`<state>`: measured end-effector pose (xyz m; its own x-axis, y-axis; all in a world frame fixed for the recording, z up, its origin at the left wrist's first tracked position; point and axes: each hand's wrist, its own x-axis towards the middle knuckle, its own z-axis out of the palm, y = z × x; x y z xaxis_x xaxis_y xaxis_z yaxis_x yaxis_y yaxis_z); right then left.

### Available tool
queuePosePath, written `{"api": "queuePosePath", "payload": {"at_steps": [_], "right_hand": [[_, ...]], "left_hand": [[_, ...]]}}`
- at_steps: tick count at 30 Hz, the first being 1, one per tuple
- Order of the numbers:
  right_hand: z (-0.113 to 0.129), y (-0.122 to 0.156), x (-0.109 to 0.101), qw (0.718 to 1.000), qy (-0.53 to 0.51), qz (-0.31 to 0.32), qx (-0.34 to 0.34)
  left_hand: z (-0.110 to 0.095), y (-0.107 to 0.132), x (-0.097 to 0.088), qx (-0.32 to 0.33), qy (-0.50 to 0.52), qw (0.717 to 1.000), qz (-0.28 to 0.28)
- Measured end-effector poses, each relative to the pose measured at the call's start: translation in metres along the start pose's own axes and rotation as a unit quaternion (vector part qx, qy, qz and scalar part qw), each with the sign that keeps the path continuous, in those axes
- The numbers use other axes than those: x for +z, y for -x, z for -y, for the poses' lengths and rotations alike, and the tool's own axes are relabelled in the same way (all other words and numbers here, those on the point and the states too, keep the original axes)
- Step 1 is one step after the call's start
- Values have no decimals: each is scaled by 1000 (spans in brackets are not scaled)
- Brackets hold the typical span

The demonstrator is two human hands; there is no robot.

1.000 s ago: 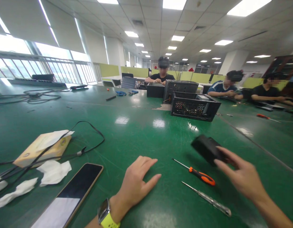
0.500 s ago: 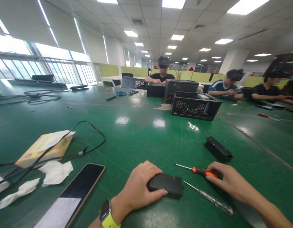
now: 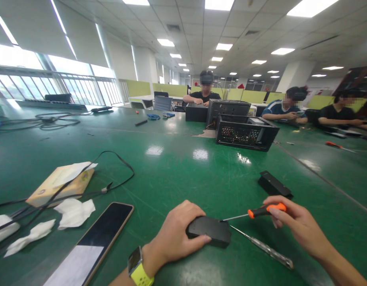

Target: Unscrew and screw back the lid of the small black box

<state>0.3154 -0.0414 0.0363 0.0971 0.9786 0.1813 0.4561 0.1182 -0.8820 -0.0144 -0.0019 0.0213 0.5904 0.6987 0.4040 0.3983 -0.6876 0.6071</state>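
My left hand [image 3: 182, 226] grips the left end of a black box-shaped part [image 3: 211, 230] lying on the green table, thumb along its near side and fingers over the far side. In my right hand [image 3: 293, 220] is an orange and black screwdriver [image 3: 262, 211], held by its handle between thumb and fingers. Its shaft points left, and the tip appears to meet the top of the black part near its far right edge. A second screwdriver with a clear handle [image 3: 271, 253] lies on the table just right of the part, between my hands.
Another black part [image 3: 274, 184] lies beyond my right hand. At left are a phone [image 3: 107, 226], crumpled tissues [image 3: 74, 212], a tissue packet [image 3: 61, 184] and black cables. Open black computer cases [image 3: 246, 133] stand farther back, near a person [image 3: 204, 97]; two more people sit at right.
My right hand has lifted the orange screwdriver off the table and brought its tip to the black part. My left hand keeps its hold on that part.
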Motion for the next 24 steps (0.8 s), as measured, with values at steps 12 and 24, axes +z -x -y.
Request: {"api": "queuePosePath", "payload": {"at_steps": [12, 24], "right_hand": [[21, -10, -16, 975, 172, 19, -137], [99, -38, 1, 933, 251, 141, -216]], "left_hand": [[0, 0, 0, 0, -8, 1000, 7], [1, 2, 3, -23, 30, 999, 10]]}}
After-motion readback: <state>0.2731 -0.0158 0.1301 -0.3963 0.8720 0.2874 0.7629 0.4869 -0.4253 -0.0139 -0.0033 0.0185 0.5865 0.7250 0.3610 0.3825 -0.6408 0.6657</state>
